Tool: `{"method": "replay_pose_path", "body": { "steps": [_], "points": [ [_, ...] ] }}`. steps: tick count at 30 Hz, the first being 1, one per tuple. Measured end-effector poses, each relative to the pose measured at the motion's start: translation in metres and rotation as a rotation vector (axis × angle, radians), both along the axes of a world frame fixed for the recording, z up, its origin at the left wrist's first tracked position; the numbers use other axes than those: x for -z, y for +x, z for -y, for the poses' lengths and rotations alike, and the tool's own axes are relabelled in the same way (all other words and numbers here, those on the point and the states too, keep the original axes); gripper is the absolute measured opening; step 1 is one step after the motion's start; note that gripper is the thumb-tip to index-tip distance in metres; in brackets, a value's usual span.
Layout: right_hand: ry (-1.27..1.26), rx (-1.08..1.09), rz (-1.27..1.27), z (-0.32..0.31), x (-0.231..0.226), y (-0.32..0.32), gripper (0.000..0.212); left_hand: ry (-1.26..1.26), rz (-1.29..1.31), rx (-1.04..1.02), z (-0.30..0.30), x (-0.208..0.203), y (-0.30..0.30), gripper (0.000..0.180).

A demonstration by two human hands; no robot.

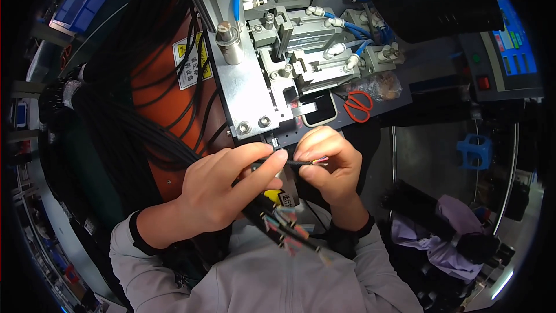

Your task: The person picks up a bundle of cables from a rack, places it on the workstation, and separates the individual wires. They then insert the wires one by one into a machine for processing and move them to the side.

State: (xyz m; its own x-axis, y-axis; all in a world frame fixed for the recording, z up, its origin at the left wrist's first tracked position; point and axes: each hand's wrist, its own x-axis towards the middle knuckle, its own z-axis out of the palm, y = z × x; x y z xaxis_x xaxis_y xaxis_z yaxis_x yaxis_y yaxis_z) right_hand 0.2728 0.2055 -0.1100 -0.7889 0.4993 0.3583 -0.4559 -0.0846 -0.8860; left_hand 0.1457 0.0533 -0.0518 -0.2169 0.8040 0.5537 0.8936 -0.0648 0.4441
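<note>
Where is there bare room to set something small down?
Probably the bright metal plate, between the upright post and two bolts, or the dark table strip bordered by red scissors, a clear plastic bag and the table's edge. Crowded: the clamps with blue hoses, and the orange surface under black cables.

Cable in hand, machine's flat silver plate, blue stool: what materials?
Cable: black, matt jacket, probably plastic or rubber; coloured wires emerge from its end. Silver plate: bare metal, satin; bright sheen, alloy unclear. Blue stool: probably moulded plastic; uniform colour, smooth look.
</note>
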Motion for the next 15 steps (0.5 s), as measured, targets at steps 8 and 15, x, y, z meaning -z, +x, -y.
{"method": "replay_pose_path", "body": {
  "steps": [8,15],
  "points": [
    [0.168,0.286,-0.023,0.022,-0.017,-0.011,0.025,-0.035,0.067,0.028,0.000,0.012,0.001,0.027],
    [0.243,0.088,0.148,0.010,-0.017,-0.004,0.021,-0.021,0.070,0.030,-0.003,0.008,0.000,0.021]
  ]
}}
